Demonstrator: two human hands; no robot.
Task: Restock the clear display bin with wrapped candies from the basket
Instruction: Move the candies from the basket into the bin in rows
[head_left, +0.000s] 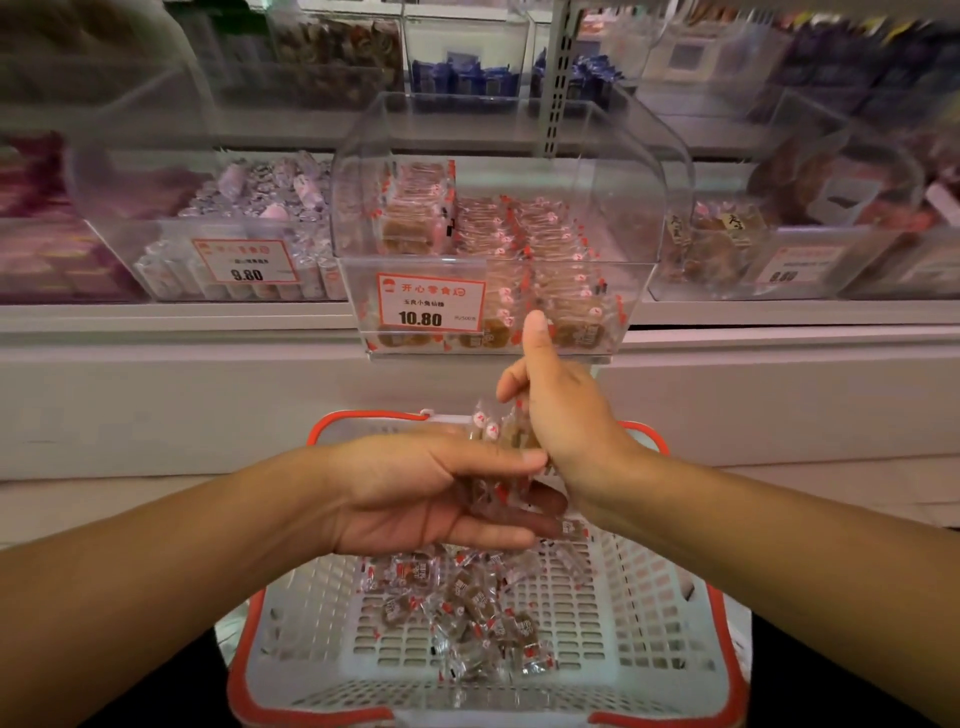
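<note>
A red-bordered price tag (430, 303) is fixed to the front wall of the clear display bin (498, 228); "10.80" is printed on it in bold, under a line of red Chinese characters that read 开心零食. On the neighbouring bin (208, 228) to the left a similar tag (245, 261) shows "9.80"; the tag on the right-hand bin is too blurred to be read. Rows of wrapped candies (524, 244) are stacked inside the clear display bin, toward its right side. Below it, more loose candies (467, 613) lie on the floor of the white basket (639, 613) with the red rim. A small bunch of candies (493, 431) is gripped by the right hand (556, 410), thumb raised, above the basket's far edge. A few more are held against the half-open palm of the left hand (431, 493), just beside the right wrist.
</note>
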